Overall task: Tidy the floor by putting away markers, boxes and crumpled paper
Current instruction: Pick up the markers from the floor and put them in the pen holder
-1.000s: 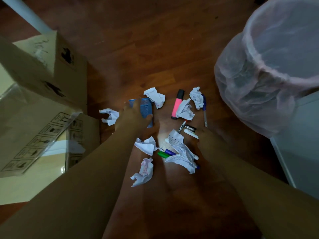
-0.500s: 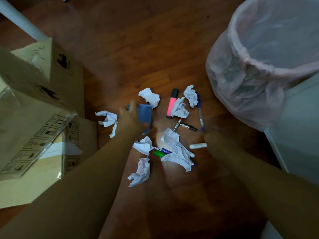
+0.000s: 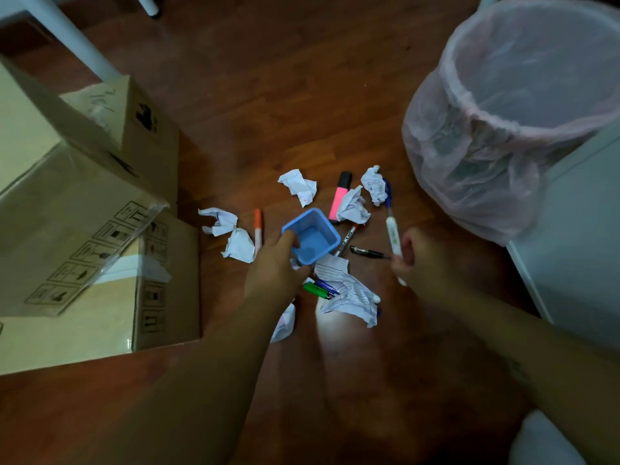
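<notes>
My left hand (image 3: 273,271) grips a small blue square pen cup (image 3: 312,234) by its near-left rim, holding it upright with its mouth open. My right hand (image 3: 417,260) is shut on a white marker (image 3: 393,238) that points away from me. On the wooden floor lie a pink highlighter (image 3: 339,198), an orange-capped marker (image 3: 257,229), a black pen (image 3: 367,252), a grey marker (image 3: 346,238), a blue pen (image 3: 388,193), and green and purple markers (image 3: 318,289). Several crumpled paper balls (image 3: 298,186) are scattered among them, including a lined sheet (image 3: 349,293).
A bin with a pink plastic liner (image 3: 510,105) stands at the right, next to a white cabinet (image 3: 577,250). Stacked cardboard boxes (image 3: 100,229) fill the left side. White furniture legs (image 3: 72,38) stand at the far left.
My left hand has stood the blue cup upright and lifted it, uncovering the orange-capped marker. My right hand has picked the white marker up off the floor.
</notes>
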